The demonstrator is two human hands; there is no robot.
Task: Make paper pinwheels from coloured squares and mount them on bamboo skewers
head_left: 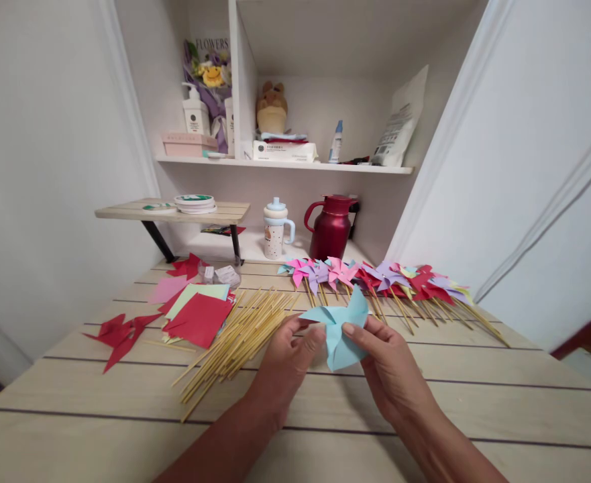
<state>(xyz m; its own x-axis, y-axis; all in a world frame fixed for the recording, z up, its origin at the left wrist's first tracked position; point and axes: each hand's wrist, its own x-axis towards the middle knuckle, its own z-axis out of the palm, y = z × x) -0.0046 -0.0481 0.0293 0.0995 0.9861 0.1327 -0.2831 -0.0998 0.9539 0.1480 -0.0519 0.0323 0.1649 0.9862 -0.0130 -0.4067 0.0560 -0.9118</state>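
A light blue paper pinwheel head (pixel 342 326) is held above the wooden table (pixel 476 396) between both hands. My left hand (pixel 288 355) pinches its left side and my right hand (pixel 386 355) presses a thumb on its centre. Just left of my hands lies a pile of thin wooden sticks (pixel 235 339). Behind the hands runs a row of finished pinwheels on sticks (pixel 380 278) in pink, purple, red and blue.
Stacked coloured paper sheets (pixel 197 315) and cut red paper shapes (pixel 121 333) lie at the left. A small plastic container (pixel 221 274), a lidded cup (pixel 276 229) and a red jug (pixel 331 227) stand at the back. A small raised shelf (pixel 174 212) is at the back left.
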